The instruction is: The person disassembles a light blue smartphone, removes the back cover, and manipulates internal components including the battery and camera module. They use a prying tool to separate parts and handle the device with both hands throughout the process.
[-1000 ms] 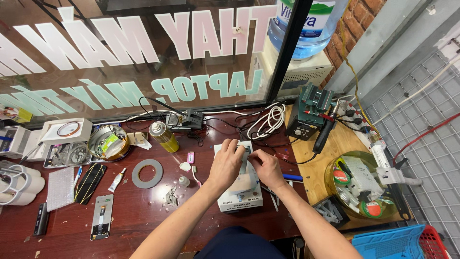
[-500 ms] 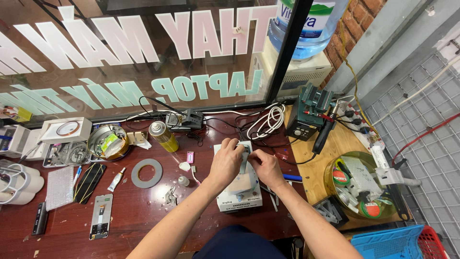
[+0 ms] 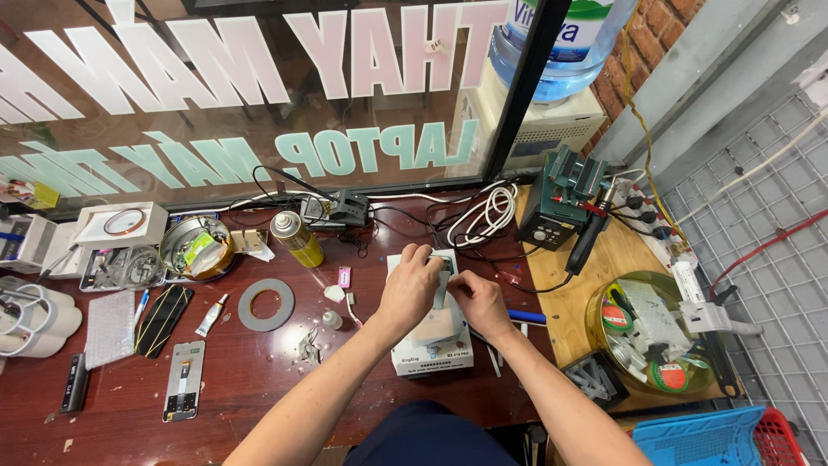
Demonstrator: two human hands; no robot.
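Head view: I look straight down on a dark red bench [image 3: 259,388] that runs along a shop window.
Left hand [image 3: 412,289]: curled over the top of a small white machine [image 3: 431,349]; its fingers press on a grey flat piece [image 3: 442,285] lying on the machine's plate. I cannot tell how tightly it grips.
Right hand [image 3: 479,302]: fingers bunched and pinching at the same grey flat piece, touching the left hand's fingertips.
White machine: stands on the bench just in front of my body, between both forearms, near the bench's front edge.
Left of the hands: a grey tape ring [image 3: 266,304], a small white tube [image 3: 211,315], a dark phone [image 3: 164,319] and a phone frame [image 3: 185,380] lying flat.
Behind the hands: a yellow spray can [image 3: 297,239], a round tin [image 3: 197,246] and a coil of white cable [image 3: 483,211].
Right of the hands: a green soldering station [image 3: 565,194] on a pale wooden board [image 3: 569,302], and a glass bowl [image 3: 655,341] full of tape rolls and tools.
Far right corner: a blue basket [image 3: 699,436] at the lower edge.
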